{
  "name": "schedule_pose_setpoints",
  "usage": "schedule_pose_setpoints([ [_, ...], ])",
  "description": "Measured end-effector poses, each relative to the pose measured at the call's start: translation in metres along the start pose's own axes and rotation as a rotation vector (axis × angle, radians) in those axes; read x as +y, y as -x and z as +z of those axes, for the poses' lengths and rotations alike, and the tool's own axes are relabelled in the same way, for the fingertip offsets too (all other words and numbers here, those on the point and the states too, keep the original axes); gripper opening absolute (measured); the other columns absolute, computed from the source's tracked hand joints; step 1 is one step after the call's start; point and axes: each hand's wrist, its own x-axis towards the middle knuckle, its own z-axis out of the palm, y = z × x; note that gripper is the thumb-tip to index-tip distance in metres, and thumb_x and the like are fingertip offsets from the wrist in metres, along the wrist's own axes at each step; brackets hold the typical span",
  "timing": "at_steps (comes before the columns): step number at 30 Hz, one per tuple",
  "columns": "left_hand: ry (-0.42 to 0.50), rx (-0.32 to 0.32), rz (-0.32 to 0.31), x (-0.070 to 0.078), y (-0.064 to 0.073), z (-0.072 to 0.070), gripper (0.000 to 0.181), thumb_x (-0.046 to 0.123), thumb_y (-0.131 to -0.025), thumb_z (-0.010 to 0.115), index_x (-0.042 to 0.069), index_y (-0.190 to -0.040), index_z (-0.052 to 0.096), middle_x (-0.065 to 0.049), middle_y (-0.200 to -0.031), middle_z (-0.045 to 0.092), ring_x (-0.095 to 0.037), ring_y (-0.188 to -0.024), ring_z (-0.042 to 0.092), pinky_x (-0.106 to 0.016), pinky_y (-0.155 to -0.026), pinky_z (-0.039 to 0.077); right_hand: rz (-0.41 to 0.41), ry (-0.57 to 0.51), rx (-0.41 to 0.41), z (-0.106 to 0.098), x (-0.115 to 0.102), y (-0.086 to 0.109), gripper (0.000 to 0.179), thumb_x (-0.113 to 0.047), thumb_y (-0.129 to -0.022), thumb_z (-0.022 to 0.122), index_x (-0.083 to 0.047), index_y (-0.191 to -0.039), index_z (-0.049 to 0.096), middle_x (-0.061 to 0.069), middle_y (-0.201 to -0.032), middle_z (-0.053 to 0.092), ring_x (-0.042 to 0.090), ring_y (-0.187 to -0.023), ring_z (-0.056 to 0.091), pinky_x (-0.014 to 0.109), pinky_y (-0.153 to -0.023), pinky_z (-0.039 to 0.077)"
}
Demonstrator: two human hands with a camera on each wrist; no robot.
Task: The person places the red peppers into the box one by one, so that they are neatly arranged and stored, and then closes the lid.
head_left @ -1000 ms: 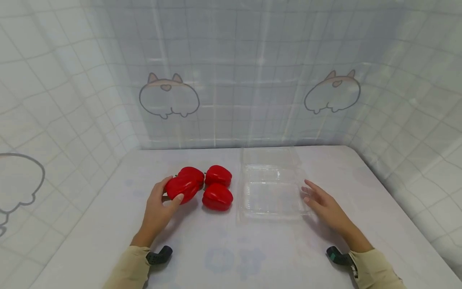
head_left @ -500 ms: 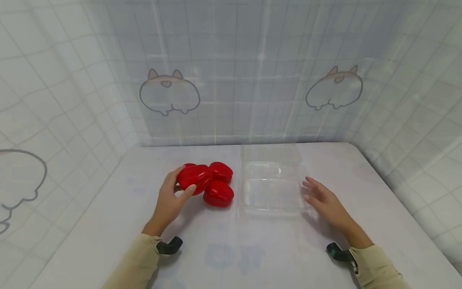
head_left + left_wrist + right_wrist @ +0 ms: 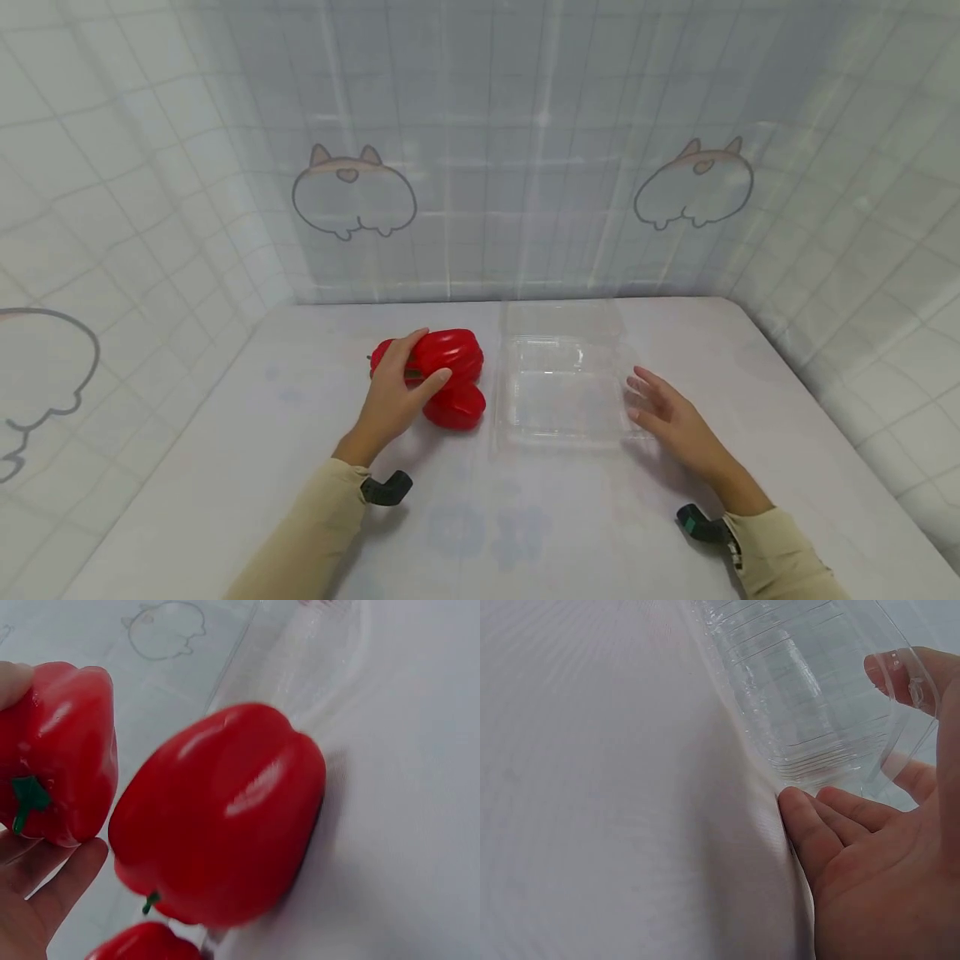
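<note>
My left hand (image 3: 388, 402) holds a red bell pepper (image 3: 452, 354) between thumb and fingers, raised above the other peppers. A second red pepper (image 3: 455, 408) lies just in front of it, and a third (image 3: 380, 353) shows partly behind the fingers. In the left wrist view the held pepper (image 3: 71, 750) has its green stem facing the camera, and a large pepper (image 3: 225, 817) lies beside it. My right hand (image 3: 678, 427) is at the right side of a clear plastic container (image 3: 566, 400), its fingers relaxed by the rim (image 3: 900, 720).
The container's see-through lid (image 3: 562, 318) lies folded back toward the rear wall (image 3: 487, 208). A pale cloth covers the table (image 3: 487, 517). Tiled-pattern sheeting stands on the left, back and right sides. A dark wrist device (image 3: 386, 489) sits at my left cuff.
My left hand has carried its pepper to the right, over the group of peppers toward the container. The right hand stays nearly still beside the container.
</note>
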Motion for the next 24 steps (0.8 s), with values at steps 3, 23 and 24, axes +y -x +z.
schedule_pose_setpoints([
  [3, 0.016, -0.019, -0.009, 0.005, -0.006, 0.006, 0.078, 0.042, -0.085, 0.078, 0.021, -0.150, 0.041, -0.003, -0.136, 0.052, -0.024, -0.117, 0.053, -0.045, -0.083, 0.058, 0.003, 0.006, -0.002, -0.002, 0.000, -0.001, 0.070, -0.022, -0.101, 0.062, -0.011, -0.159, 0.024, 0.022, -0.156, 0.036, 0.040, -0.141, 0.038, 0.008, -0.096, 0.034],
  [23, 0.125, -0.160, -0.160, 0.029, -0.036, 0.026, 0.077, 0.041, -0.087, 0.077, 0.023, -0.151, 0.039, 0.000, -0.137, 0.052, -0.023, -0.121, 0.051, -0.045, -0.085, 0.058, 0.015, -0.049, -0.011, 0.001, -0.002, -0.001, 0.070, -0.019, -0.101, 0.061, -0.004, -0.158, 0.023, 0.027, -0.154, 0.036, 0.045, -0.139, 0.038, 0.011, -0.094, 0.040],
  [24, 0.122, -0.166, -0.166, 0.030, -0.037, 0.025, 0.077, 0.041, -0.086, 0.078, 0.023, -0.151, 0.039, 0.000, -0.136, 0.052, -0.024, -0.120, 0.051, -0.045, -0.084, 0.058, 0.014, -0.047, -0.016, 0.001, -0.002, -0.001, 0.070, -0.019, -0.102, 0.061, -0.004, -0.158, 0.023, 0.027, -0.154, 0.035, 0.045, -0.139, 0.038, 0.011, -0.094, 0.040],
])
